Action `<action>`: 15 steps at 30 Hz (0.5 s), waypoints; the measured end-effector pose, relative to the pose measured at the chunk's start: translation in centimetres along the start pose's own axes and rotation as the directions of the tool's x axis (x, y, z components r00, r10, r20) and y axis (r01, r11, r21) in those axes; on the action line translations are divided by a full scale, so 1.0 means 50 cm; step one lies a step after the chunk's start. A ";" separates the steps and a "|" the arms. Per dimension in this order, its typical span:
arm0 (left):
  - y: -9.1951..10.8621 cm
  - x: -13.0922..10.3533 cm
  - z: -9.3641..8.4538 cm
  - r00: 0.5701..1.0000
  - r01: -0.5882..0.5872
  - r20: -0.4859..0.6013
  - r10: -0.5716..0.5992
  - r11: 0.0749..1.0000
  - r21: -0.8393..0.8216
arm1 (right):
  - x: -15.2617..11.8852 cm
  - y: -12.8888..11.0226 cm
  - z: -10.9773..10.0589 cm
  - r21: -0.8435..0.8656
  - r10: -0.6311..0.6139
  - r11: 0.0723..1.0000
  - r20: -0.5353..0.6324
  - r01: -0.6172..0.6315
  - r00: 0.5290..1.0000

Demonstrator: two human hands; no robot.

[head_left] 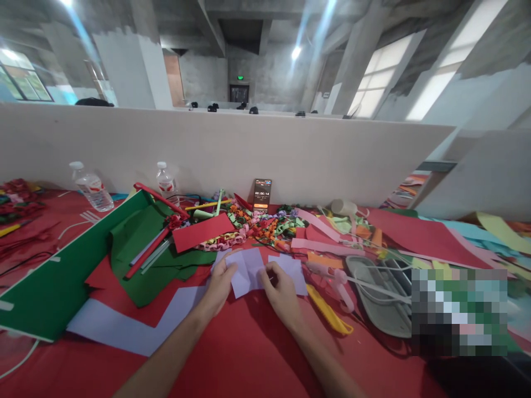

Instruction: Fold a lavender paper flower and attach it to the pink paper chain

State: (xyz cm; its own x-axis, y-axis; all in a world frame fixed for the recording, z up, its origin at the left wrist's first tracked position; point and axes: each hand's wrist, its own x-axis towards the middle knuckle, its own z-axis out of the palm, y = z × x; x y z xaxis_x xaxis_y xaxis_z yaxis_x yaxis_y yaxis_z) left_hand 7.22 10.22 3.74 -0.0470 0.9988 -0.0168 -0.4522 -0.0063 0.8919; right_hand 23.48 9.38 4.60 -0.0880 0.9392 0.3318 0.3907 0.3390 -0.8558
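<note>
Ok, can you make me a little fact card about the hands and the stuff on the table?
Left hand: holds a creased purple sheet by its left side
Right hand: fingertips at the sheet's right edge; its grip is hard to tell
Table: red
Right of the hands: a yellow tool, perhaps a cutter; a grey tray
Left of the hands: a long green board
Toward the back: an upright phone showing a timer; two clear bottles

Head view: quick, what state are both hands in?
Left hand: closed, holding the purple paper by its left side.
Right hand: closed, pinching the same paper's right edge.
</note>
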 end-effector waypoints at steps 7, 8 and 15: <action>0.000 0.007 -0.008 0.999 0.037 -0.029 -0.038 0.999 -0.031 | 0.003 0.015 0.002 0.058 -0.036 0.998 -0.006 0.036 0.999; 0.000 0.007 -0.008 0.999 0.037 -0.024 -0.038 0.999 -0.034 | 0.003 0.013 0.002 0.070 -0.032 0.997 0.000 0.032 0.999; 0.006 0.000 -0.005 0.997 0.055 0.058 -0.054 0.998 -0.016 | 0.004 0.012 0.004 0.244 0.026 0.969 -0.015 -0.022 1.000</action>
State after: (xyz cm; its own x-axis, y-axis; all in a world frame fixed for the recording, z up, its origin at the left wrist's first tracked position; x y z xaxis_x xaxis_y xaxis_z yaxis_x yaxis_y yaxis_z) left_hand 6.87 10.20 3.91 0.0287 0.9988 -0.0387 -0.4686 0.0477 0.8821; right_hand 23.51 9.77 4.09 -0.0638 0.9469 0.3150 0.1566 0.3212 -0.9340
